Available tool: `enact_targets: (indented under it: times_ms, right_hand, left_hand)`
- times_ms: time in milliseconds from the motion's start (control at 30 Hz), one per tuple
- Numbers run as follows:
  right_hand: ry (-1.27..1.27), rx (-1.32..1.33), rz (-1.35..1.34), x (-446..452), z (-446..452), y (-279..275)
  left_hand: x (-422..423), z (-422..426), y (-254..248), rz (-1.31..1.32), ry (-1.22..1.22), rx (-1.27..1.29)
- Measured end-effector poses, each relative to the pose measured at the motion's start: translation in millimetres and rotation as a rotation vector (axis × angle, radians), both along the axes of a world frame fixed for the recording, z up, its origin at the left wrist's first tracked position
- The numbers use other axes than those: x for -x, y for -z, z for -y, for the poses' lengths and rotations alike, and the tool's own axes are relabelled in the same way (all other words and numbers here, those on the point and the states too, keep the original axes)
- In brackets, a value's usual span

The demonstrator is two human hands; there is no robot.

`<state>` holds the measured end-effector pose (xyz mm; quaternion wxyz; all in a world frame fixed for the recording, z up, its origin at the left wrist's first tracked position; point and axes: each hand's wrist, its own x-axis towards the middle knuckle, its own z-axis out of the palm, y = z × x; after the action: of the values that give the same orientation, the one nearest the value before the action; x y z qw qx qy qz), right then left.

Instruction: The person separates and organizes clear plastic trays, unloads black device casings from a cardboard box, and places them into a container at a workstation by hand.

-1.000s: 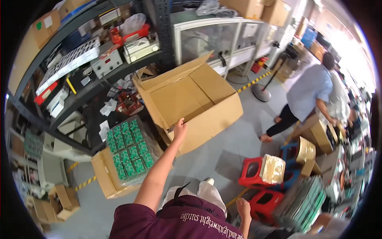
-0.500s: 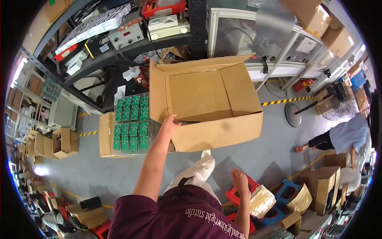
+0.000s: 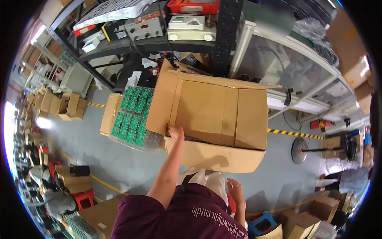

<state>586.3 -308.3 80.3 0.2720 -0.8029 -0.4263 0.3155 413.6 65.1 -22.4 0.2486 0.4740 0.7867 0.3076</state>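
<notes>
The left hand [image 3: 175,132] is grasping the box [image 3: 215,156] at its near left corner, the fingers wrapping over the rim. The right hand [image 3: 235,191] is hanging near the person's body, released, its fingers bending loosely. The box is sitting directly before the person, its mouth facing upward and its bare cardboard interior showing; what is bearing its weight, I cannot tell. The left flap [image 3: 160,101] is leaning outward. Left of the box, green boards [image 3: 133,113] are lying in rows in clear trays above a carton [image 3: 109,115]. The flap is overlapping the boards in view; whether it is touching them, I cannot tell. Behind, a dark shelf [image 3: 159,47] is holding a grey instrument [image 3: 145,28] and a red tray [image 3: 193,8]. At right, a fan [image 3: 299,150] is standing just beside the striped tape [image 3: 296,134].
</notes>
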Motion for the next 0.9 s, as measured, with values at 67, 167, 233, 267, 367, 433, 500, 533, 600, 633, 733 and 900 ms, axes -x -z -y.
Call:
enact_targets:
  times_ms: [67, 167, 233, 267, 367, 433, 500, 533, 600, 633, 733, 900]
  right_hand:
    - [-0.094, -0.002, 0.019, -22, -15, -3]
    - [-0.226, 0.028, 0.039, -55, -32, -4]
    - [-0.326, -0.001, 0.059, -80, -35, 2]
    - [-0.377, 0.072, 0.083, -91, -38, 3]
    - [-0.487, 0.154, 0.121, -124, -43, 4]
    - [-0.543, 0.184, 0.123, -145, -43, 6]
    - [-0.608, 0.210, 0.135, -162, -47, 1]
    - [-0.619, 0.208, 0.134, -170, -48, 1]
    - [-0.662, 0.204, 0.124, -181, -52, 1]
    - [-0.650, 0.177, 0.085, -186, -58, 0]
    - [-0.699, 0.131, 0.074, -193, -77, -6]
    - [-0.763, 0.072, -0.050, -174, -129, -35]
  left_hand:
    - [-8, -6, -5, -0.065, -0.102, -0.015]
    - [-10, -14, -5, -0.241, -0.163, 0.183]
    - [-9, -16, -4, -0.467, -0.029, 0.208]
    - [-9, -18, -11, -0.440, -0.039, 0.215]
    - [-14, -20, -14, -0.408, -0.092, 0.228]
    - [-17, -12, -26, -0.402, -0.094, 0.272]
    - [-14, -2, -39, -0.550, 0.144, 0.107]
    - [-17, 3, -42, -0.608, 0.148, 0.014]
    - [-30, 28, -81, -0.532, 0.241, 0.008]
    - [-32, 38, -65, -0.604, 0.409, -0.219]
    - [-80, 88, -125, -0.503, 0.695, 0.195]
    - [-164, 159, -176, -0.426, 0.873, -0.230]
